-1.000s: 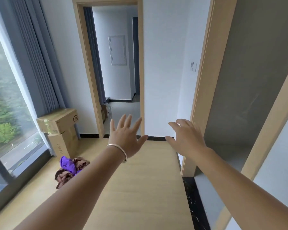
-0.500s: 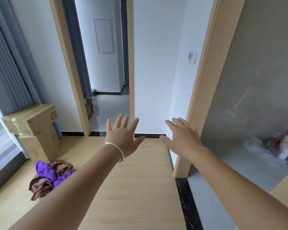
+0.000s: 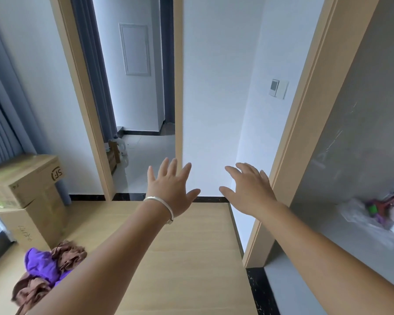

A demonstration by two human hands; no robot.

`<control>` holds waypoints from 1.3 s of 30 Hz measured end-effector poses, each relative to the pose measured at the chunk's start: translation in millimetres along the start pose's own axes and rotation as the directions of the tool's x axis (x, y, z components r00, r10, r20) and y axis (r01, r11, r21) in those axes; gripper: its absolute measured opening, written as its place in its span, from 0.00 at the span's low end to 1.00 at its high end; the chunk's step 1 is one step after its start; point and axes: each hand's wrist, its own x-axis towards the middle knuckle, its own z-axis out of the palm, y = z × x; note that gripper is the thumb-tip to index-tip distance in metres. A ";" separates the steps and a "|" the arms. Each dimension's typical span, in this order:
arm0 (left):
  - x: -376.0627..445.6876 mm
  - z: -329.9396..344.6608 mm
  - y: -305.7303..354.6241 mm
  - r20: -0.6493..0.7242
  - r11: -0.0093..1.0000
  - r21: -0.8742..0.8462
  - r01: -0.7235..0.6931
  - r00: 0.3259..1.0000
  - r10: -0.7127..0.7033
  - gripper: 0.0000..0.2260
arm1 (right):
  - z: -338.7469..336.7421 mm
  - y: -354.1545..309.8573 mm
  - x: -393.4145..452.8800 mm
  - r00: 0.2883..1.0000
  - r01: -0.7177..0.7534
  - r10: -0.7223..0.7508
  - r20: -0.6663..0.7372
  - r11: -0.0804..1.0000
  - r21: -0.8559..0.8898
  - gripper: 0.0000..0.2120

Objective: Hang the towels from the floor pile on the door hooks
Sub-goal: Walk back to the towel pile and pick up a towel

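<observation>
Down at the lower left, the towel pile (image 3: 43, 271) lies on the wood floor (image 3: 180, 269), purple and brown cloth bunched, stretching toward the two stacked cardboard boxes (image 3: 30, 196); the upper reads "SF". Both hands, left hand (image 3: 172, 189) and right hand (image 3: 250, 192), are spread wide, holding nothing.

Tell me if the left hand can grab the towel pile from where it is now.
Probably not yet: the left hand is open, raised ahead, well above the towel pile on the floor. Nothing blocks it; it must lower first.
</observation>
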 end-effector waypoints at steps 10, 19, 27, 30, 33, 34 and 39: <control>120.7 49.7 -2.5 0.010 0.998 0.051 0.046 0.999 -0.047 0.32 | 44.1 40.2 138.6 1.000 0.029 -0.029 0.005 0.999 0.045 0.28; 267.3 62.6 14.8 -0.039 0.991 0.078 0.106 0.994 -0.103 0.32 | 49.1 101.6 286.1 0.993 0.117 -0.114 -0.038 0.991 0.060 0.28; 346.5 91.2 23.5 -0.013 0.989 0.070 0.127 0.992 -0.126 0.32 | 73.1 137.6 364.9 0.990 0.142 -0.142 -0.006 0.987 0.072 0.28; 376.8 104.8 18.9 -0.008 0.989 0.045 0.138 0.990 -0.138 0.32 | 84.4 144.7 396.3 0.989 0.147 -0.147 -0.006 0.987 0.067 0.29; 404.8 123.3 10.0 0.004 0.990 0.024 0.139 0.990 -0.139 0.32 | 97.5 146.5 428.7 0.989 0.147 -0.147 -0.006 0.988 0.052 0.28; 415.5 130.9 4.9 0.004 0.990 0.012 0.143 0.990 -0.143 0.32 | 102.6 145.3 442.0 0.989 0.147 -0.147 -0.004 0.988 0.044 0.28; 478.9 161.2 -36.2 -0.005 0.983 -0.041 0.181 0.983 -0.181 0.32 | 123.3 125.0 518.8 0.982 0.186 -0.186 0.017 0.982 -0.003 0.29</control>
